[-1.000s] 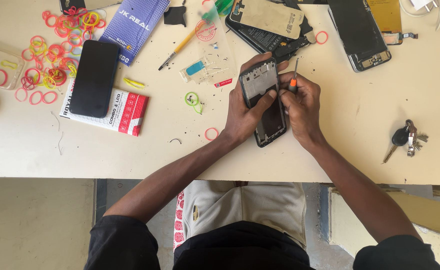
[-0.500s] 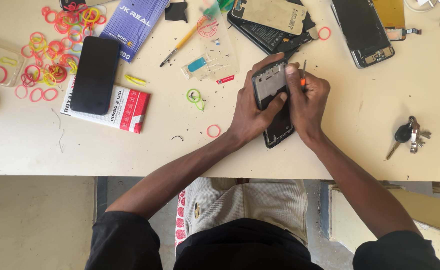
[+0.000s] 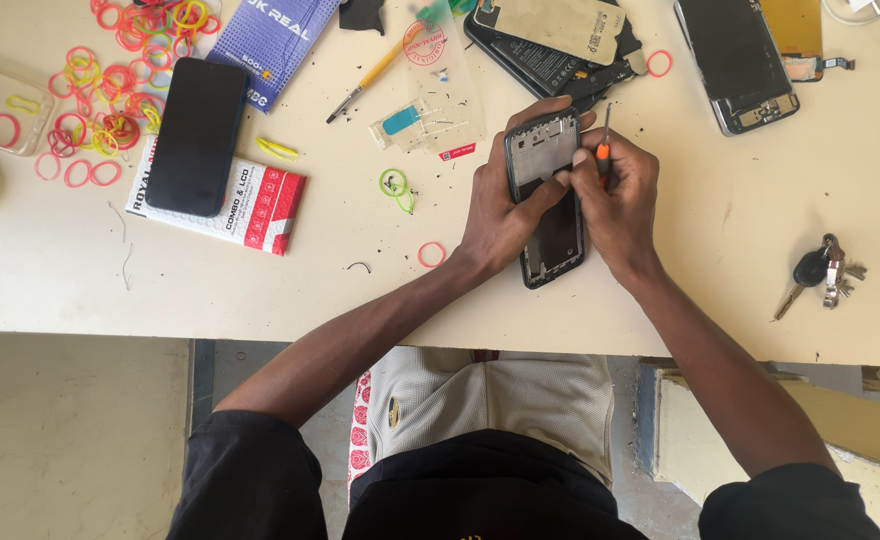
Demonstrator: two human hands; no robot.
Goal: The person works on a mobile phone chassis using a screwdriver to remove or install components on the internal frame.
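Both hands meet over the tabletop (image 3: 260,290): left hand (image 3: 500,205) clamped around the opened phone frame (image 3: 545,195), right hand (image 3: 620,195) pinching a small screwdriver (image 3: 605,145) beside it.

Keys (image 3: 822,270), black phone (image 3: 197,135) on red-white box (image 3: 260,205), rubber bands (image 3: 110,90).

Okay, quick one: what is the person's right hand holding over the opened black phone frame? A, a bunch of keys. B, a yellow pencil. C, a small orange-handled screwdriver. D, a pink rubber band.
C: the right hand grips a small orange-handled screwdriver at the opened black phone frame, which the left hand steadies on the pale table. The bunch of keys lies apart, to the right.
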